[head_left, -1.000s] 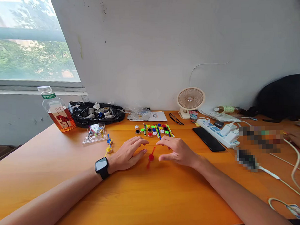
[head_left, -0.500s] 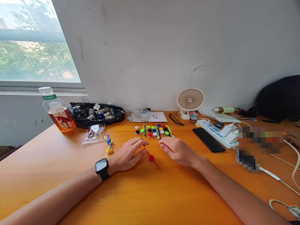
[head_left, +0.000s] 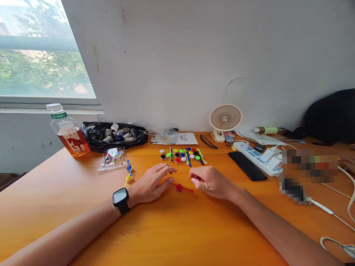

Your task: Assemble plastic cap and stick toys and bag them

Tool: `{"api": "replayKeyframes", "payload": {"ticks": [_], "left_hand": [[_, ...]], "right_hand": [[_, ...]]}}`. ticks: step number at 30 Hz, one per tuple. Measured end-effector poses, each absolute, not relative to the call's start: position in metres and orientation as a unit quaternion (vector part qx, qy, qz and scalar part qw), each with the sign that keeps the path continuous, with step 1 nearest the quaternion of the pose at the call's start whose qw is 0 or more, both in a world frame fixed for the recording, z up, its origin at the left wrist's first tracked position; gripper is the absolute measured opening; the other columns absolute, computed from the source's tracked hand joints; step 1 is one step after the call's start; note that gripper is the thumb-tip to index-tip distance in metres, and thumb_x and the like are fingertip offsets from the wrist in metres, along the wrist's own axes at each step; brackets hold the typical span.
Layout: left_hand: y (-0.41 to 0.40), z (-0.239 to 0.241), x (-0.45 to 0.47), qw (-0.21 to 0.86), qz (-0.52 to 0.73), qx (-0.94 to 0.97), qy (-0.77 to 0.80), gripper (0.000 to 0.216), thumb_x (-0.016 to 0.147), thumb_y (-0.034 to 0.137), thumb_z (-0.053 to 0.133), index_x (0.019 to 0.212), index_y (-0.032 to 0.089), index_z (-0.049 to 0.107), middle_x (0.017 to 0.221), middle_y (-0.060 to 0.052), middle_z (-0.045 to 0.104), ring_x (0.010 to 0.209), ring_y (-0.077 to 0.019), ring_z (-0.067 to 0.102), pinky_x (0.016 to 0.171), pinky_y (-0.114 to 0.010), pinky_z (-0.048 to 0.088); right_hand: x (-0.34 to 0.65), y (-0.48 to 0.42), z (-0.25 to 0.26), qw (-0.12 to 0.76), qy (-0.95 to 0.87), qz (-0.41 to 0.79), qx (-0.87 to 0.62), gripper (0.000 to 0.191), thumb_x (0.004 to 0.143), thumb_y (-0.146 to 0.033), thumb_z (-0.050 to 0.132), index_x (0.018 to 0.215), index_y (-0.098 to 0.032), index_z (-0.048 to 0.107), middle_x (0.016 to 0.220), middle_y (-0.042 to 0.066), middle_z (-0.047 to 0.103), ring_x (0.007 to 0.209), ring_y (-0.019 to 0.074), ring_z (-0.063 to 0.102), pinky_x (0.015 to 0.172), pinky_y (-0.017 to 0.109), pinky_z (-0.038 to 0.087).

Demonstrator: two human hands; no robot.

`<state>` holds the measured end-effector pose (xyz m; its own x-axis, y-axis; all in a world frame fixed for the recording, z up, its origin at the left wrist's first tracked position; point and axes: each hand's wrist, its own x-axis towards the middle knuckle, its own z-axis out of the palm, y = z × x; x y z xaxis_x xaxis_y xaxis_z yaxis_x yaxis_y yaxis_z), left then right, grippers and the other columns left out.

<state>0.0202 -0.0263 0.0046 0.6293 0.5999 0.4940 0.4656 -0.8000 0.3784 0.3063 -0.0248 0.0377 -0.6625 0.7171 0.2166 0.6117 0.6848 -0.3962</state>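
Observation:
A red spinner-like piece (head_left: 178, 188), a round disc on a clear base with a thin red rod across it, sits on the wooden table between my hands. My left hand (head_left: 153, 183) rests at its left, fingers stretched out and apart, holding nothing; its thumb is close to the rod's left end. On the right, my right hand (head_left: 212, 182) has its fingers curled in, just beyond the rod's other end, and no object shows in it. Beside my left wrist lie a blue spinner piece (head_left: 129, 168) and a yellow one (head_left: 129, 179).
Several coloured discs and rods (head_left: 183, 155) lie in rows behind my hands. A clear bag (head_left: 112, 158), a black bag of grey parts (head_left: 115, 136) and a drink bottle (head_left: 69, 133) stand left. A fan (head_left: 225, 119), phone (head_left: 247, 165) and power strip (head_left: 255, 157) are right.
The red rod has turned about its disc, from a steep slant to a nearly level one. My right hand has shifted very slightly; my left hand stays put.

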Motion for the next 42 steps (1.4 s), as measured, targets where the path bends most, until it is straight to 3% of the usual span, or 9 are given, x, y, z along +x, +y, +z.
{"api": "replayKeyframes", "payload": {"ticks": [7, 16, 23, 25, 27, 29, 31, 37, 42], "left_hand": [[-0.027, 0.001, 0.020, 0.109, 0.327, 0.888, 0.305, 0.033, 0.110, 0.036, 0.044, 0.140, 0.023, 0.051, 0.124, -0.010, 0.068, 0.113, -0.0234, 0.065, 0.102, -0.039, 0.052], [-0.028, 0.005, 0.018, 0.124, 0.300, 0.899, 0.295, 0.035, 0.110, 0.036, 0.046, 0.141, 0.024, 0.054, 0.129, -0.010, 0.068, 0.118, -0.0252, 0.062, 0.105, -0.041, 0.049], [-0.029, 0.019, 0.020, 0.134, 0.213, 0.944, 0.212, 0.050, 0.104, 0.048, 0.056, 0.152, 0.035, 0.053, 0.163, -0.006, 0.048, 0.139, -0.0320, 0.051, 0.116, -0.051, 0.041], [-0.030, 0.019, 0.021, 0.121, 0.203, 0.953, 0.191, 0.043, 0.100, 0.051, 0.060, 0.139, 0.033, 0.064, 0.161, -0.006, 0.050, 0.137, -0.0329, 0.053, 0.114, -0.051, 0.043], [-0.029, 0.015, 0.021, 0.084, 0.231, 0.946, 0.210, 0.030, 0.097, 0.052, 0.065, 0.108, 0.026, 0.075, 0.150, -0.007, 0.062, 0.126, -0.0320, 0.059, 0.108, -0.050, 0.045], [-0.028, 0.010, 0.021, 0.028, 0.277, 0.923, 0.266, 0.036, 0.096, 0.051, 0.067, 0.075, 0.022, 0.067, 0.130, -0.007, 0.074, 0.113, -0.0294, 0.063, 0.100, -0.048, 0.046], [-0.025, 0.005, 0.020, -0.018, 0.293, 0.898, 0.328, 0.041, 0.098, 0.044, 0.067, 0.066, 0.020, 0.057, 0.110, -0.006, 0.078, 0.101, -0.0258, 0.064, 0.093, -0.045, 0.045], [-0.013, 0.001, 0.009, -0.077, 0.244, 0.871, 0.418, 0.006, 0.101, 0.028, 0.060, 0.102, 0.023, 0.064, 0.104, -0.005, 0.075, 0.100, -0.0253, 0.063, 0.088, -0.041, 0.044], [0.005, 0.004, -0.021, -0.178, 0.199, 0.845, 0.463, 0.032, 0.087, 0.001, 0.058, 0.109, 0.023, 0.067, 0.121, -0.010, 0.072, 0.117, -0.0351, 0.058, 0.090, -0.049, 0.044]], "right_hand": [[0.303, -0.023, 0.029, 0.237, -0.875, 0.139, -0.399, 0.023, 0.105, -0.031, 0.048, 0.106, -0.023, 0.069, 0.095, 0.005, 0.075, 0.077, 0.0189, 0.062, 0.073, 0.031, 0.045], [0.300, -0.024, 0.026, 0.255, -0.866, 0.140, -0.407, 0.037, 0.111, -0.042, 0.038, 0.106, -0.023, 0.070, 0.098, 0.007, 0.074, 0.087, 0.0214, 0.066, 0.081, 0.033, 0.049], [0.296, -0.030, 0.023, 0.226, -0.879, 0.147, -0.393, 0.048, 0.113, -0.047, 0.030, 0.102, -0.024, 0.071, 0.095, 0.007, 0.072, 0.086, 0.0219, 0.067, 0.079, 0.031, 0.049], [0.296, -0.030, 0.020, 0.219, -0.881, 0.156, -0.390, 0.051, 0.113, -0.050, 0.027, 0.103, -0.024, 0.070, 0.093, 0.007, 0.072, 0.083, 0.0215, 0.066, 0.077, 0.030, 0.049], [0.297, -0.029, 0.018, 0.217, -0.880, 0.159, -0.391, 0.054, 0.112, -0.053, 0.025, 0.106, -0.024, 0.070, 0.094, 0.008, 0.072, 0.084, 0.0217, 0.066, 0.078, 0.030, 0.048], [0.298, -0.029, 0.016, 0.219, -0.880, 0.157, -0.391, 0.057, 0.112, -0.054, 0.023, 0.109, -0.023, 0.070, 0.095, 0.008, 0.072, 0.086, 0.0220, 0.066, 0.079, 0.031, 0.048], [0.299, -0.028, 0.015, 0.219, -0.883, 0.155, -0.386, 0.057, 0.112, -0.054, 0.022, 0.111, -0.023, 0.070, 0.096, 0.008, 0.072, 0.086, 0.0217, 0.067, 0.079, 0.031, 0.048], [0.301, -0.028, 0.019, 0.201, -0.894, 0.154, -0.370, 0.050, 0.114, -0.048, 0.025, 0.107, -0.023, 0.068, 0.099, 0.006, 0.071, 0.088, 0.0201, 0.066, 0.079, 0.031, 0.045], [0.299, -0.030, 0.020, 0.198, -0.897, 0.161, -0.361, 0.042, 0.114, -0.043, 0.030, 0.104, -0.023, 0.066, 0.100, 0.005, 0.070, 0.091, 0.0194, 0.066, 0.081, 0.032, 0.047]]}}
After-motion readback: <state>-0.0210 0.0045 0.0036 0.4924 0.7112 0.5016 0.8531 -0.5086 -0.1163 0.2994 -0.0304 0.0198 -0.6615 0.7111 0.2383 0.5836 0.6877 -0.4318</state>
